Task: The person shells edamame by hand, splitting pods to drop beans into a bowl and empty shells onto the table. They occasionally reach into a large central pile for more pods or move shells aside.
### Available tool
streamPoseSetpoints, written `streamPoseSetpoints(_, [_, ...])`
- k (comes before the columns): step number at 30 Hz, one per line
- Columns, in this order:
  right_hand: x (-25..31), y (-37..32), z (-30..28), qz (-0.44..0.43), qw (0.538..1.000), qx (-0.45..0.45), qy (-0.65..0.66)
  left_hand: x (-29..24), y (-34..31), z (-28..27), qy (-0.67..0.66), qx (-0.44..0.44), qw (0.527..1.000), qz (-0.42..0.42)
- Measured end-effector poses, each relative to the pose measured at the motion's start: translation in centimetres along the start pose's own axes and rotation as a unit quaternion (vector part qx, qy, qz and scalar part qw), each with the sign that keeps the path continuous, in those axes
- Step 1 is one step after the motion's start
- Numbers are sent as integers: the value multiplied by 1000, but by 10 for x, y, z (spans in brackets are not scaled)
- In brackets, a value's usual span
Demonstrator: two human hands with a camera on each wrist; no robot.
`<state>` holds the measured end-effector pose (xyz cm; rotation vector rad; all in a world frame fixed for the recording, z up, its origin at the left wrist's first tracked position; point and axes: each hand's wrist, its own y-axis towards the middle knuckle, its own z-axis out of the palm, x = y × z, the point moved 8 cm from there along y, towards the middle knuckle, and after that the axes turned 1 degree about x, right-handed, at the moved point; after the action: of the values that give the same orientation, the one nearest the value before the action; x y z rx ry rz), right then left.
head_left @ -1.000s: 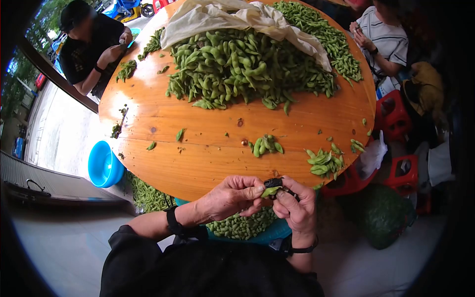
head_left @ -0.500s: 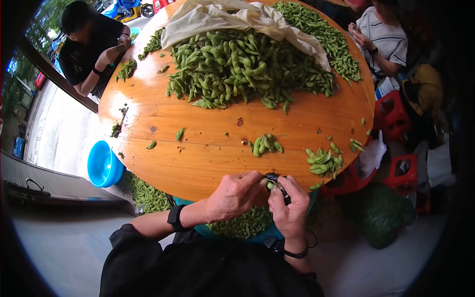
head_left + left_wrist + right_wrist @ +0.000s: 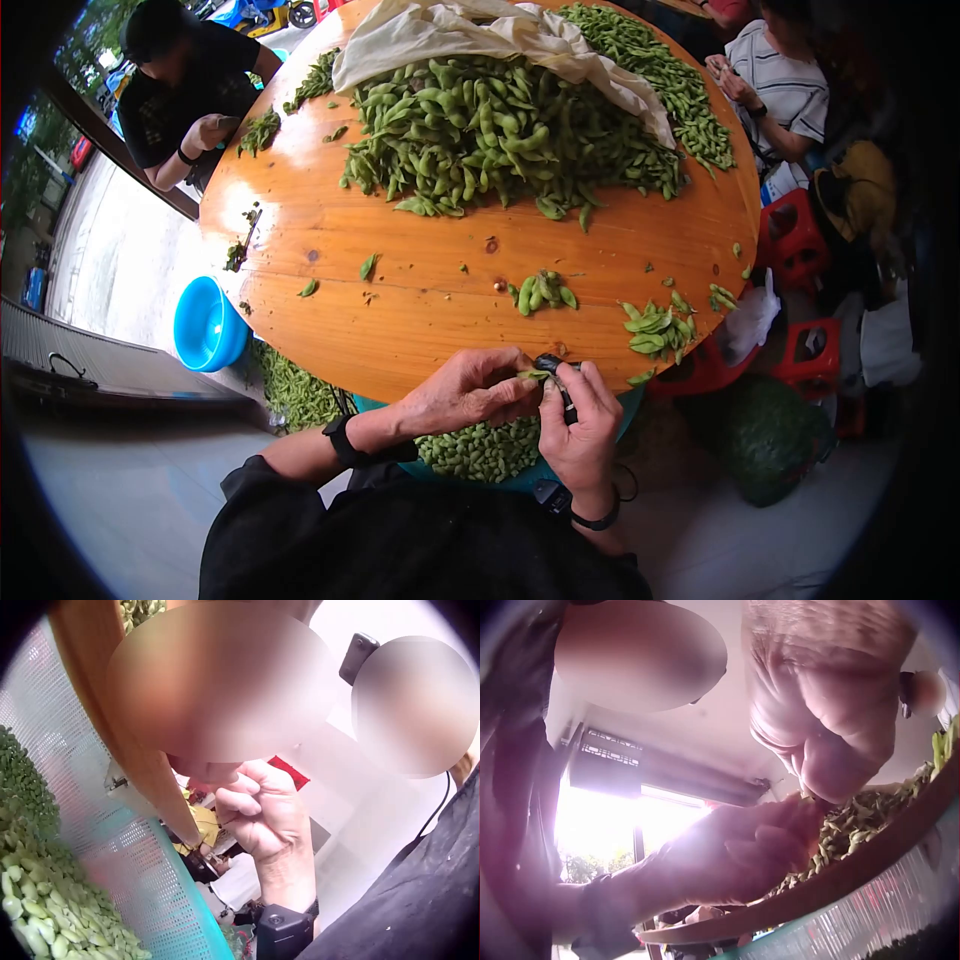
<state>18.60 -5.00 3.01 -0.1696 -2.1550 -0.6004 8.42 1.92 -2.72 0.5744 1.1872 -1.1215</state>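
**Both hands meet over one pod at the near edge of the bench**

A round wooden bench (image 3: 420,320) fills most of the head view. Across its far half lies a broad heap of green pods (image 3: 500,130), with a pale cloth (image 3: 480,30) draped over the heap's far side. Two other people sit at the far rim: one in black (image 3: 190,90) on the left, one in a striped shirt (image 3: 780,85) on the right.

Below the near edge, partly under the person's arms, stands a teal mesh basket (image 3: 500,478) holding many lighter green pods. The left wrist view shows its perforated wall close against the wooden rim. A blue basin (image 3: 208,325) sits on the ground to the left of the bench, and red stools (image 3: 795,235) stand to the right.

Two small piles rest on the near half of the wood – one cluster (image 3: 540,292) just beyond the hands, a looser one (image 3: 655,330) near the right rim.

The left hand (image 3: 470,390) and right hand (image 3: 580,430) come together just past the near edge, above the basket. The right hand's fingers are curled round a small black tool (image 3: 558,375). The left hand pinches a single pod (image 3: 535,376) between thumb and fingertips – the pod sits right against the tool, between the two hands.
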Motion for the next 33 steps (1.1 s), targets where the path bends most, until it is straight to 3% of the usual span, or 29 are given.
streamPoseSetpoints(4, [19, -5, 10, -88, 994, -7, -65, 4, -6, 1, -108, -65, 992, -17])
streamPoseSetpoints(9, [10, 2, 3, -36, 999, 12, -4, 15, -6, 6, -278, -76, 957, -35])
streamPoseSetpoints(12, [-3, 3, -5, -26, 999, 9, 37, 13, -8, 12, -244, -13, 969, -34])
streamPoseSetpoints(16, [-7, 1, -13, -16, 999, 13, 42, 15, -11, 4, -194, -9, 980, -51])
streamPoseSetpoints(18, [-23, 2, -27, 40, 998, -7, 38, 6, -15, 11, 98, 94, 987, -81])
streamPoseSetpoints(19, [-31, 4, -41, 57, 998, -36, 11, -4, -15, 10, 100, 95, 987, -82])
streamPoseSetpoints(21, [-33, 17, -64, 12, 977, -79, -195, -26, -20, 31, 317, 239, 918, -11])
streamPoseSetpoints(22, [-37, 17, -66, 11, 977, -81, -195, -37, -17, 27, 308, 206, 927, 50])
streamPoseSetpoints(23, [-43, 16, -71, 19, 969, -115, -220, -39, -12, 24, 310, 207, 927, 51])
streamPoseSetpoints(25, [-42, 16, -76, 22, 958, -149, -243, -73, 11, -1, 494, 12, 855, 155])
streamPoseSetpoints(27, [-32, 14, -67, 10, 970, -122, -210, -89, 33, -17, 572, -78, 796, 179])
streamPoseSetpoints(28, [-31, 15, -63, 14, 975, -109, -195, -88, 45, -26, 573, -77, 795, 180])
streamPoseSetpoints(30, [-33, 12, -60, 20, 976, -104, -189, -87, 61, -27, 660, -65, 705, 249])
streamPoseSetpoints(33, [-39, 8, -58, 25, 979, -88, -182, -78, 73, -30, 671, -58, 703, 230])
